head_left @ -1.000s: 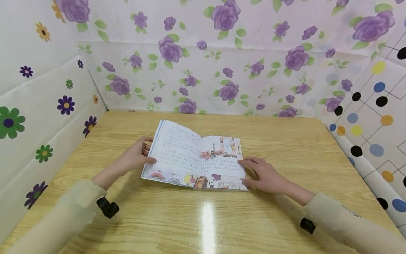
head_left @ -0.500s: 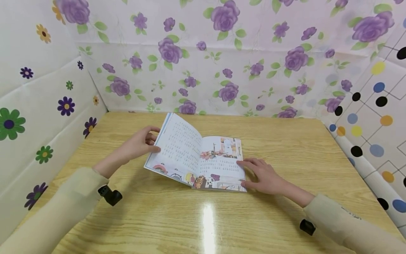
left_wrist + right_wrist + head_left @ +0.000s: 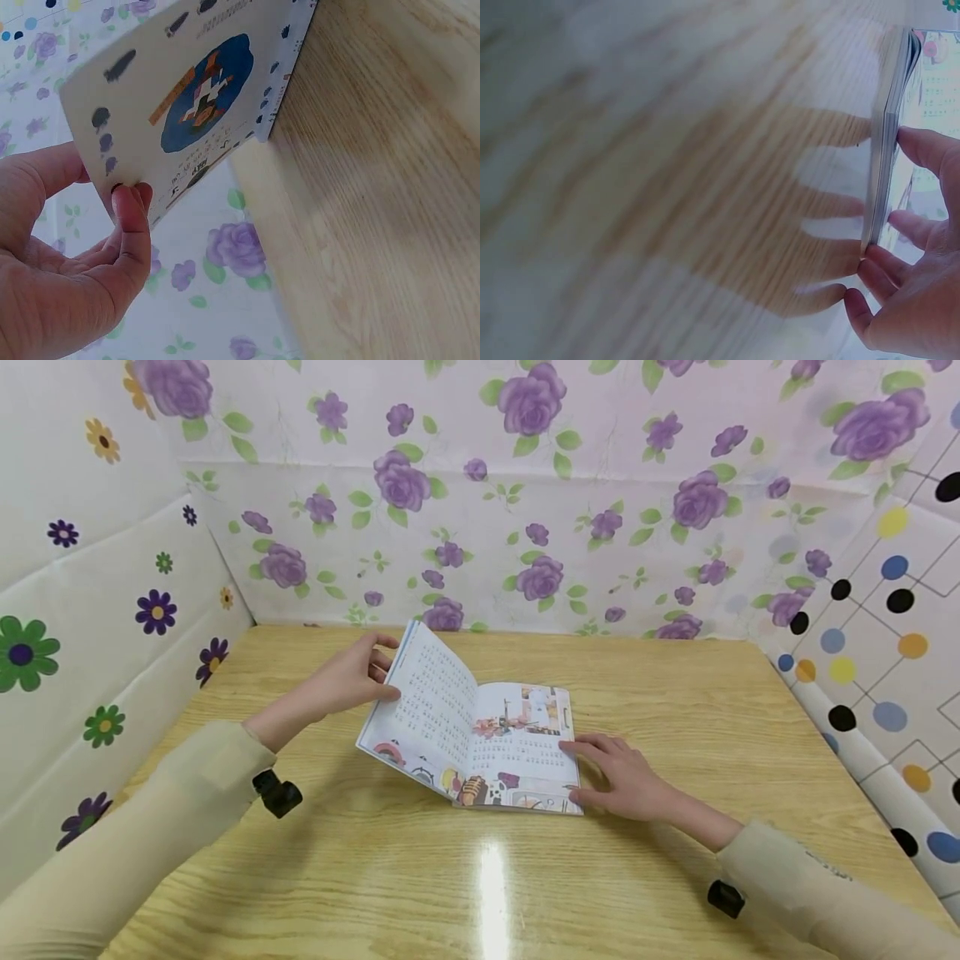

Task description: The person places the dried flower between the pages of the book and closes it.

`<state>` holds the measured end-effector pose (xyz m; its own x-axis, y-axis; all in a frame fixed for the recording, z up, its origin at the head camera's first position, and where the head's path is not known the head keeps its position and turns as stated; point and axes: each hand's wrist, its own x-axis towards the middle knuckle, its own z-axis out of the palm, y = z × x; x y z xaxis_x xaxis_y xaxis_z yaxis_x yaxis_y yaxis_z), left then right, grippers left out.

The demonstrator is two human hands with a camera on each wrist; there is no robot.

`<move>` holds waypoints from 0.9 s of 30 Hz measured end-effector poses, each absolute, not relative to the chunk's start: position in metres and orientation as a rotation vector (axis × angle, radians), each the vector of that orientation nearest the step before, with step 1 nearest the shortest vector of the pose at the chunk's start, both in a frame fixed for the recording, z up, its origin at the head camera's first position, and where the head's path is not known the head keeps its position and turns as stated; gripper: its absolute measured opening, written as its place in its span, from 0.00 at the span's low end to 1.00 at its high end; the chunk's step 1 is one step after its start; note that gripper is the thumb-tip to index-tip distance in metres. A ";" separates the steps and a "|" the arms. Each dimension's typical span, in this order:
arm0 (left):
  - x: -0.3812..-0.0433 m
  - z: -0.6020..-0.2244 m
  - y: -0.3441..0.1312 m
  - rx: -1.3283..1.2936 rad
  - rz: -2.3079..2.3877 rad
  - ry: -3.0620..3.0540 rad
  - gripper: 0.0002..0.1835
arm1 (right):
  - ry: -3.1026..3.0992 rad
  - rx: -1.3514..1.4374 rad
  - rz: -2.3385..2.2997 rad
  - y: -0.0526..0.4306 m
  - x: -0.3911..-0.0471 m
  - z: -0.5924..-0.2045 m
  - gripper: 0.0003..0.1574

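A picture book [image 3: 521,760] lies open on the wooden table, its right half flat and its left half raised at a slant. My left hand [image 3: 341,681] pinches the outer edge of the raised half, thumb on the printed page and fingers behind. In the left wrist view, the white cover [image 3: 169,82] with a blue round picture faces the camera, and fingertips of my left hand [image 3: 75,285] press on it. My right hand [image 3: 626,781] rests at the right edge of the book. The right wrist view has the thumb and a finger of the right hand [image 3: 930,277] touching the top page.
The wooden table [image 3: 675,693] spreads around the book, with a bright glare strip in front. A flowered sheet [image 3: 465,527] stands at the back, with a flower-patterned one [image 3: 127,668] on the left and a dotted one [image 3: 885,693] on the right.
My left hand has moved up and to the right, lifting the left half of the book to a steeper slant. The right hand stays nearly still at the right page.
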<state>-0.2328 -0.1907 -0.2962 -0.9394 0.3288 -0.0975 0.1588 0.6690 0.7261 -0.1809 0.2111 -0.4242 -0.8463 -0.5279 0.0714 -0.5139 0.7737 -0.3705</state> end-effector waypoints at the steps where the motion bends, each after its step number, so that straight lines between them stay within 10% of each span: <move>1: -0.235 -0.296 -0.189 0.410 1.123 2.675 0.39 | 2.925 -0.858 -0.595 0.211 -0.181 -0.425 0.43; 27: -0.294 -0.285 -0.166 1.001 0.820 2.807 0.11 | 2.931 -0.867 -0.615 0.214 -0.183 -0.429 0.43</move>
